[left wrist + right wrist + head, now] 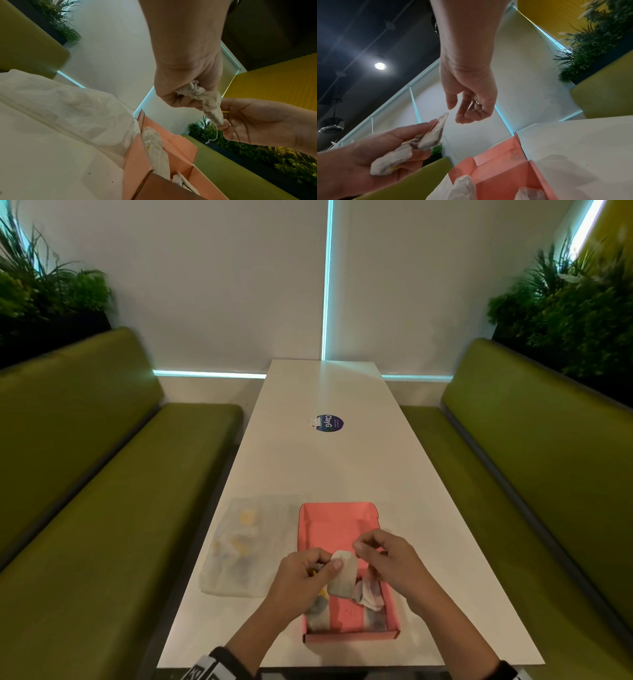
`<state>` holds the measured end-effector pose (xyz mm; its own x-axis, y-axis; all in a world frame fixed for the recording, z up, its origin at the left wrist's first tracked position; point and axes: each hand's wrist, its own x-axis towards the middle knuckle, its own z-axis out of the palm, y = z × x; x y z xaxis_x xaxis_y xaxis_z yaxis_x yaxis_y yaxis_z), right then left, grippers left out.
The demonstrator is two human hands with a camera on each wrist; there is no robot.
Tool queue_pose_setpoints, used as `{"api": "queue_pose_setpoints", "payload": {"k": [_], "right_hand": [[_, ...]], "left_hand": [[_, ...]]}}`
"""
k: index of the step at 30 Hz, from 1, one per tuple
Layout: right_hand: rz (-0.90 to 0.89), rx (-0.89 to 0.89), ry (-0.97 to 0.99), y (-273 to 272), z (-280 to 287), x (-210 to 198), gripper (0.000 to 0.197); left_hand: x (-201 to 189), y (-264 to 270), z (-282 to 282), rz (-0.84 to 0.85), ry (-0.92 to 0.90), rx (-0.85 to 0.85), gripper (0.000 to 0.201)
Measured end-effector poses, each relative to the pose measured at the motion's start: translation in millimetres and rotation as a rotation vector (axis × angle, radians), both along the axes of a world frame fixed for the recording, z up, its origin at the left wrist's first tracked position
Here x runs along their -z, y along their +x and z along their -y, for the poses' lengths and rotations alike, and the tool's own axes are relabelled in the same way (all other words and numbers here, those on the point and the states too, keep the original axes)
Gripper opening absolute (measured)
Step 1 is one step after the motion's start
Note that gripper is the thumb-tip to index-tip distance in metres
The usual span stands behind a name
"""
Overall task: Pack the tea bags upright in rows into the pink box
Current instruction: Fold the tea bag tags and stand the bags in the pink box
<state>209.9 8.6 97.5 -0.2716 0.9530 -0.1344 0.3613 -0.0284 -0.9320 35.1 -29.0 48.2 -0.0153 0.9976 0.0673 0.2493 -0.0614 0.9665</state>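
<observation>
The pink box lies open on the white table near its front edge, with a few crumpled tea bags lying loose in its near end. Above the box my left hand grips a small bunch of tea bags, one tea bag sticking up from the thumb. In the left wrist view the bunch is crumpled in the fist, a string dangling. My right hand hovers at the bag's top. In the right wrist view its fingers hang loosely curled, just clear of the bag's tip.
A clear plastic bag holding more tea bags lies left of the box. A round blue sticker sits mid-table. Green benches flank the table, with planters behind them.
</observation>
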Motion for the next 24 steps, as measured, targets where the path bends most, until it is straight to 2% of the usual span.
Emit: {"api": "queue_pose_setpoints", "payload": {"k": [5, 8, 10, 13, 17, 21, 24], "right_hand": [[0.045, -0.225, -0.174, -1.6, 11.0, 4.4, 0.027], [-0.001, -0.364, -0.22, -2.0, 14.0, 9.5, 0.037], [-0.028, -0.409, -0.253, -3.6, 16.8, 12.0, 0.033], [-0.038, -0.398, -0.298, -6.6, 20.7, 13.5, 0.011], [0.008, -0.464, -0.285, -6.4, 22.6, 13.0, 0.03], [0.073, -0.558, -0.265, -4.7, 22.6, 4.3, 0.021], [0.094, -0.632, -0.253, -4.3, 24.5, -0.9, 0.022]], "left_hand": [[-4.7, 4.2, -1.0, 0.034, 0.018, -0.057, 0.017], [-5.4, 4.2, -1.9, 0.059, 0.021, -0.091, 0.02], [-6.2, 3.4, -2.3, 0.121, 0.01, -0.111, 0.021], [-8.8, 2.5, -2.6, 0.161, 0.005, -0.144, 0.02], [-11.1, -2.1, -3.9, 0.148, 0.033, -0.214, 0.023], [-11.7, -5.2, -5.0, 0.142, 0.065, -0.258, 0.025], [-10.3, -7.1, -6.1, 0.148, 0.06, -0.291, 0.025]]}}
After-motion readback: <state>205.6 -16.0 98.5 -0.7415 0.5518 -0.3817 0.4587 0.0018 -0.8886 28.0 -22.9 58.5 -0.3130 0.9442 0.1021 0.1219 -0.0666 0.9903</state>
